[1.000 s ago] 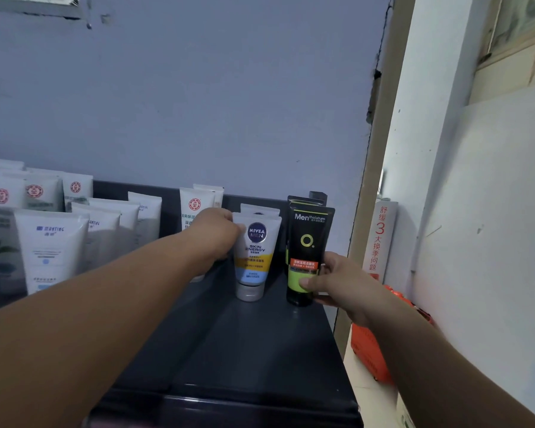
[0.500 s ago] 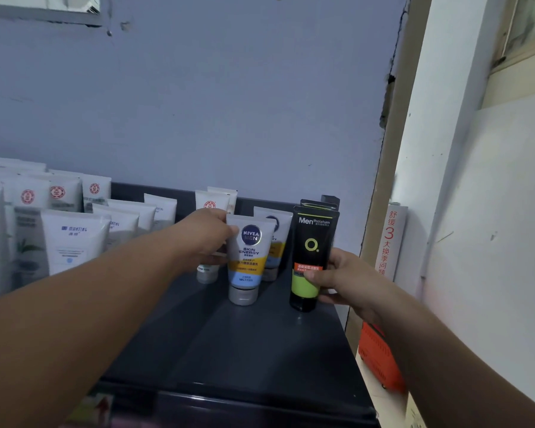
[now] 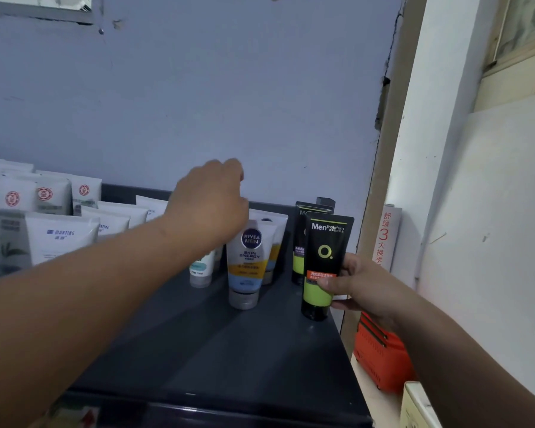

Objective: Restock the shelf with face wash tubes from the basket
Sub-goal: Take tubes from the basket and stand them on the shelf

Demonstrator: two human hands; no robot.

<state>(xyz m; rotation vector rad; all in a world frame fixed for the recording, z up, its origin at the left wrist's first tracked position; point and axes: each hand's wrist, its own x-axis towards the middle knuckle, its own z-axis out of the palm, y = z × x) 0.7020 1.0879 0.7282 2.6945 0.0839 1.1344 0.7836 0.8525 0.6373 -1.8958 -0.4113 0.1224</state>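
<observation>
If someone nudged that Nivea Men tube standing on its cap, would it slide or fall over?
The Nivea Men tube would probably tip rather than slide: it stands on a narrow grey cap and widens toward the top. It looks like soft plastic, so likely light and squeezable. Falling backward, it might knock the tube close behind.

The left hand (image 3: 209, 202) is up off the Nivea tube (image 3: 250, 261) now. A second ago it was down against the tube's left side, fingers around it; here it floats above and behind, blurred, touching nothing. The Nivea tube stands alone on its cap, nearer the front of the shelf (image 3: 229, 350) than it was, clear of the second Nivea tube (image 3: 275, 242) behind it. With the hand lifted, a small white tube (image 3: 202, 270) shows at its left. The black tube (image 3: 323, 267) in the right hand (image 3: 362, 285) also stands further forward, clear of its twin (image 3: 298, 242) behind.
</observation>
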